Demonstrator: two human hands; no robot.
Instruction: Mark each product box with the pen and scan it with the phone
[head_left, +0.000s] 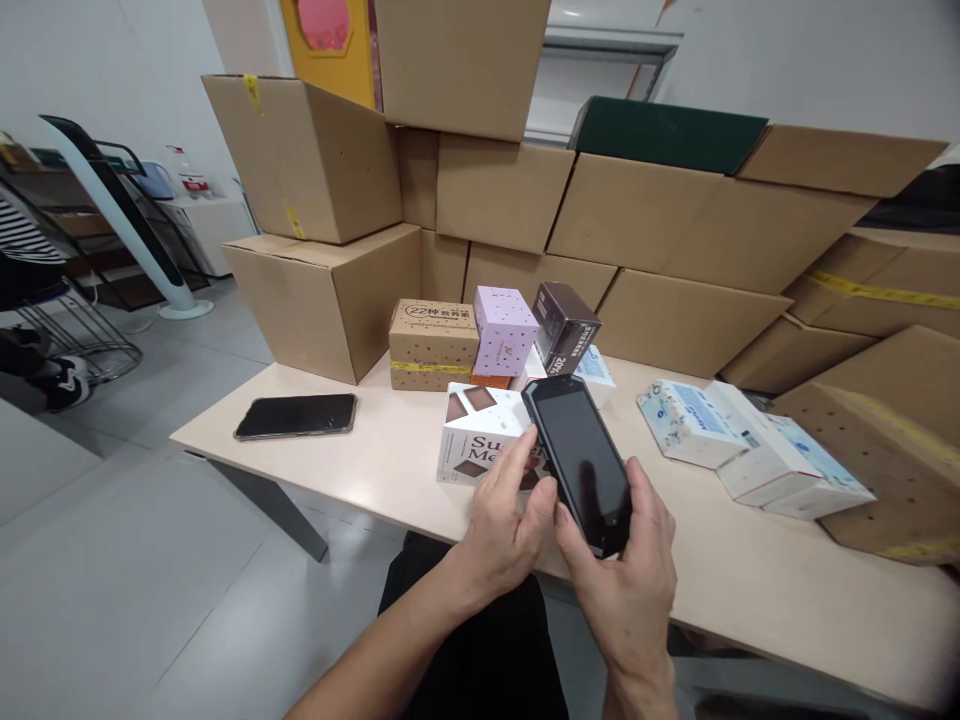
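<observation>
My right hand (630, 580) is closed round the lower end of a black rugged smartphone (581, 455), its thumb on the near side and fingers along the right edge. The screen is dark and faces up toward me, with a reflection on it. My left hand (510, 510) is by the phone's left edge, fingers stretched and thumb apart; whether it touches the phone is hard to tell. Just behind my hands stands a white box with chocolate-coloured squares (480, 430), partly covered by the left hand and the phone.
Another phone (296, 415) lies on the left of the table (375, 470). Behind are a brown dotted carton (431, 345), a lilac box (506, 335) and a dark brown box (562, 330). White-blue boxes (694, 425) lie right. Large cartons (495, 190) wall the back.
</observation>
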